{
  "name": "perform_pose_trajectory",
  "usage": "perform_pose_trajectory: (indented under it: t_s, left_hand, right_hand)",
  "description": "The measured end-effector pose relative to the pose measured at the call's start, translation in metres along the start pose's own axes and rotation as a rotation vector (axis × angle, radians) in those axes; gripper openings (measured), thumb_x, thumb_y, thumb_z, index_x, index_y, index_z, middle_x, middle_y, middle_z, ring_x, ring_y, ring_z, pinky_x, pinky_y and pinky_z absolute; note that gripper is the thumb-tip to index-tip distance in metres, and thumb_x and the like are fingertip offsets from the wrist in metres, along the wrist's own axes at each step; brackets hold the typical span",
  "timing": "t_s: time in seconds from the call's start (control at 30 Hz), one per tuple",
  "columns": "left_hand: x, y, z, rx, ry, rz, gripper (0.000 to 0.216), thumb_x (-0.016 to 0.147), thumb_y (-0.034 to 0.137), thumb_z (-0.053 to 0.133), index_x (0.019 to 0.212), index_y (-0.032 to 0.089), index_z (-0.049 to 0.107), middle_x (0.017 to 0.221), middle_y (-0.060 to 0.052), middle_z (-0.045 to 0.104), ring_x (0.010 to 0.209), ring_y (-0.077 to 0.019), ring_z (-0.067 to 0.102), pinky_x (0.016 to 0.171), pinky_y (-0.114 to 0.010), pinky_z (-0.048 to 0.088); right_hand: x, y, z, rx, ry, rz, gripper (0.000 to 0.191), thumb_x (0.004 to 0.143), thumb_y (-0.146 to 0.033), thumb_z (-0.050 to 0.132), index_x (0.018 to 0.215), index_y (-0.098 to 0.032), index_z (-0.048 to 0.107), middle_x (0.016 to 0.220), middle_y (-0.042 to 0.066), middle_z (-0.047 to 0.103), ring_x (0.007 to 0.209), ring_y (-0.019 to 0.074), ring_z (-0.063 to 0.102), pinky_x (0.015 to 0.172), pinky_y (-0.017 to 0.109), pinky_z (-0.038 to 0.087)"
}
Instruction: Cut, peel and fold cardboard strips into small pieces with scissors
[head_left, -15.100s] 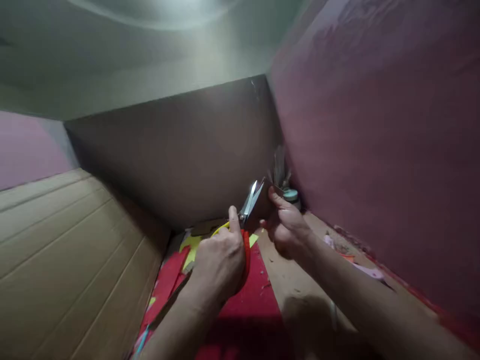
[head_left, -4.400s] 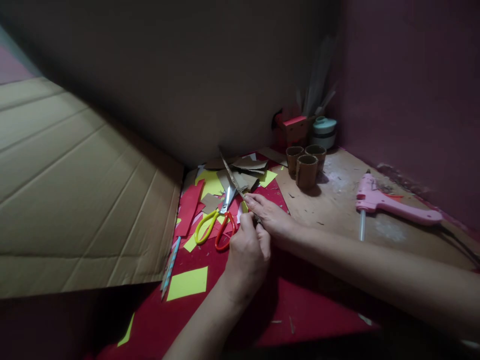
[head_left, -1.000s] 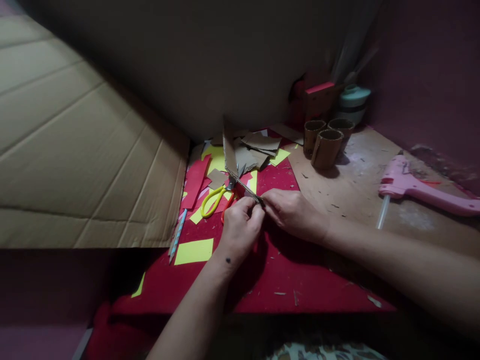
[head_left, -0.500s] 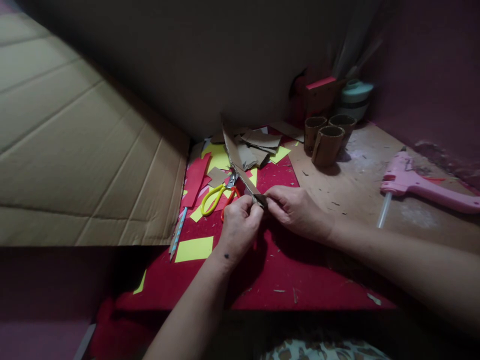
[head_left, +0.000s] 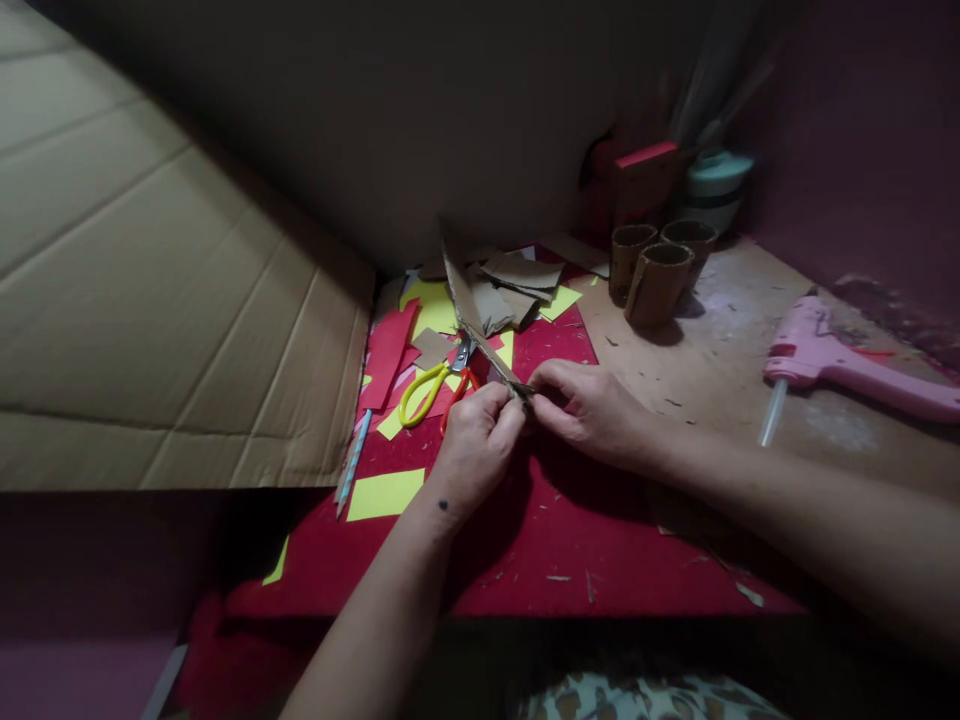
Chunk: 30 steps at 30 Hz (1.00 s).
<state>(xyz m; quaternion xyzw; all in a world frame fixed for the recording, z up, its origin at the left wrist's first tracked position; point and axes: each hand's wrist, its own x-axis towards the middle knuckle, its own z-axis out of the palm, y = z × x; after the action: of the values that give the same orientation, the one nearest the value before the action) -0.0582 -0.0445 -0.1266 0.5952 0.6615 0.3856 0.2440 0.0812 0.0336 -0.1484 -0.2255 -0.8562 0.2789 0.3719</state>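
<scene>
A long narrow cardboard strip [head_left: 466, 305] slants up and away from my hands over the red felt mat [head_left: 525, 560]. My left hand [head_left: 476, 450] pinches its near end with curled fingers. My right hand [head_left: 592, 410] pinches the same end from the right, so the fingertips of both hands meet. Scissors [head_left: 439, 382] with one yellow and one red handle lie on the mat just left of my left hand, untouched.
A big cardboard sheet [head_left: 165, 300] leans at the left. Yellow paper pieces [head_left: 384, 492] and cardboard scraps [head_left: 517, 280] litter the mat. Three cardboard tubes [head_left: 656, 275] stand at the back right, a pink glue gun [head_left: 832, 365] lies on the wooden board, and a striped pencil [head_left: 352, 462] rests by the sheet.
In the oldest frame my left hand worked the scissors on cardboard; they now lie on the mat. Over the last second both hands stay pinched on the strip's end with only small shifts.
</scene>
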Motion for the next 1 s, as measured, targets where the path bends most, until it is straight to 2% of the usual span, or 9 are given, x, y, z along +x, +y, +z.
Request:
perform_pose_trajectory:
  t_s: [0.1,0.23,0.3,0.43,0.53,0.7,0.83,0.9,1.0]
  left_hand:
    - [0.0,-0.001,0.002,0.024,0.018,0.001,0.025,0.082,0.023,0.048,0.058,0.019,0.043,0.058,0.004,0.043,0.057,-0.0111,0.04,0.053,-0.022,0.033]
    - [0.0,0.001,0.002,0.035,-0.012,0.005,0.019,0.08,0.021,0.047,0.061,0.018,0.053,0.061,0.001,0.052,0.059,-0.0127,0.046,0.056,-0.024,0.035]
    - [0.001,0.002,0.001,0.03,-0.012,-0.016,0.019,0.079,0.02,0.047,0.062,0.018,0.054,0.06,0.001,0.051,0.058,-0.0127,0.046,0.055,-0.024,0.035]
    - [0.002,0.004,-0.006,-0.006,-0.028,-0.028,0.02,0.079,0.022,0.05,0.059,0.018,0.051,0.058,0.002,0.048,0.056,-0.0122,0.043,0.052,-0.024,0.034]
    - [0.004,0.005,-0.011,-0.046,-0.082,0.003,0.019,0.08,0.021,0.049,0.062,0.018,0.055,0.063,0.001,0.051,0.06,-0.0127,0.046,0.055,-0.024,0.036]
    - [0.003,0.008,-0.012,-0.108,-0.076,-0.045,0.017,0.078,0.019,0.05,0.062,0.016,0.056,0.063,0.001,0.052,0.06,-0.0121,0.047,0.057,-0.024,0.037]
    - [0.0,0.008,-0.006,-0.118,0.005,-0.148,0.022,0.079,0.029,0.052,0.06,0.017,0.05,0.057,0.003,0.046,0.054,-0.0109,0.044,0.05,-0.023,0.034]
    - [0.0,0.006,-0.004,-0.061,0.016,-0.148,0.025,0.079,0.032,0.053,0.059,0.017,0.048,0.055,0.004,0.045,0.052,-0.0101,0.041,0.047,-0.022,0.031]
    - [0.001,0.004,-0.002,-0.019,-0.014,-0.104,0.022,0.082,0.031,0.05,0.065,0.016,0.053,0.061,0.002,0.051,0.057,-0.0113,0.046,0.051,-0.022,0.035]
  right_hand:
    - [0.001,0.0,0.002,-0.05,-0.006,0.028,0.01,0.076,-0.014,0.052,0.069,-0.018,0.046,0.065,0.0,0.051,0.058,0.0112,0.045,0.056,0.023,0.035]
    - [0.001,0.0,0.003,-0.074,-0.021,0.024,0.013,0.073,-0.011,0.051,0.067,-0.019,0.042,0.061,-0.002,0.047,0.055,0.01,0.041,0.052,0.023,0.032]
    - [0.002,0.0,0.002,-0.051,-0.006,0.049,0.015,0.074,-0.012,0.051,0.065,-0.019,0.041,0.058,-0.003,0.046,0.052,0.0095,0.04,0.051,0.023,0.031]
    - [0.003,0.001,-0.002,0.047,-0.025,0.117,0.012,0.075,-0.015,0.054,0.066,-0.018,0.046,0.061,-0.001,0.051,0.054,0.0104,0.045,0.051,0.023,0.033]
    - [0.005,0.002,-0.004,0.1,-0.063,0.137,0.008,0.075,-0.014,0.053,0.069,-0.018,0.049,0.064,-0.001,0.053,0.057,0.0113,0.047,0.053,0.024,0.036]
    - [0.007,0.0,-0.002,0.096,-0.076,0.123,0.009,0.071,-0.01,0.054,0.07,-0.017,0.05,0.069,0.001,0.053,0.059,0.0115,0.049,0.054,0.024,0.038]
    - [0.007,-0.002,0.002,0.052,-0.035,0.076,0.012,0.073,-0.01,0.054,0.067,-0.018,0.047,0.067,0.001,0.052,0.059,0.0116,0.048,0.055,0.024,0.037]
    - [0.007,-0.002,0.003,0.036,-0.038,0.049,0.013,0.073,-0.01,0.054,0.067,-0.018,0.046,0.066,0.0,0.052,0.059,0.0112,0.047,0.055,0.023,0.036]
    - [0.007,-0.002,0.001,0.024,-0.044,0.047,0.014,0.072,-0.009,0.055,0.067,-0.018,0.046,0.064,-0.001,0.051,0.058,0.0107,0.046,0.054,0.023,0.035]
